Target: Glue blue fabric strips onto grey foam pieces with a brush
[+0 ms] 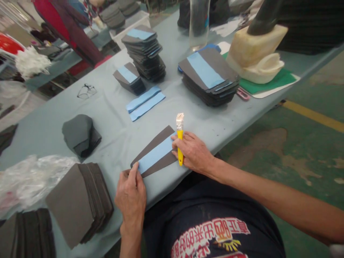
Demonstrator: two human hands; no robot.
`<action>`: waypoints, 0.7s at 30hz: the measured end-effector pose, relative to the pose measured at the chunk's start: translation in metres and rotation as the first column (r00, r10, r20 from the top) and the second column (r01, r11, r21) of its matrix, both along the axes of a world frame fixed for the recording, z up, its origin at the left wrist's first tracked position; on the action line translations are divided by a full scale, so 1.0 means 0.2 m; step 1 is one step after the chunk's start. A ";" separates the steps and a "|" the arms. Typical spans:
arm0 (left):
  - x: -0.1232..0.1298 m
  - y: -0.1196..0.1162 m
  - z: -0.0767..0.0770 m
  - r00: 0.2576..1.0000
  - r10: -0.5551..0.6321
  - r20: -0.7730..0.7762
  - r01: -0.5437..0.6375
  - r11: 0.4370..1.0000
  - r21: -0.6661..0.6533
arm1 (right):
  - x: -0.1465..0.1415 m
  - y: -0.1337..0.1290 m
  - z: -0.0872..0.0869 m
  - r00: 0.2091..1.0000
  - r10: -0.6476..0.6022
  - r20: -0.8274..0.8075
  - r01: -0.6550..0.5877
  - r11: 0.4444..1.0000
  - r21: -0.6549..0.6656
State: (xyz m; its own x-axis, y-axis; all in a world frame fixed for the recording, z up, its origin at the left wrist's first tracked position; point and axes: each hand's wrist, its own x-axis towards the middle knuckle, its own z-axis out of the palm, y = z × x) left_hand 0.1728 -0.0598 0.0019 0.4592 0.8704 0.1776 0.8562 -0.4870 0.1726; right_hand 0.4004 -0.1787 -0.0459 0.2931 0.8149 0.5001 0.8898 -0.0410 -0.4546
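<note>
A dark grey tapered fabric piece [156, 145] lies flat near the table's front edge, with a light blue strip [157, 153] along its middle. My left hand [131, 191] pinches the near-left end of the strip and the piece between thumb and fingers. At the other end, my right hand [192, 150] holds a yellow-handled paintbrush [180, 147] upright, its bristles coated in whitish paste. The fingers of that hand also touch the strip's right end. Two loose blue strips [146, 102] lie beyond the piece.
Stacks of grey pieces with blue strips [208, 71] stand at the back. Plain grey stacks [77, 200] are at left beside clear plastic [34, 175]. Glasses [86, 91] lie on the table [107, 104]. A stained whitish container [255, 50] and a bottle [199, 25] stand at back right.
</note>
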 end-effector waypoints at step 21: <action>-0.11 0.08 -0.13 0.955 -0.023 0.295 0.001 0.997 0.073 | -0.01 0.02 0.00 0.988 -0.143 0.060 0.142 0.990 0.017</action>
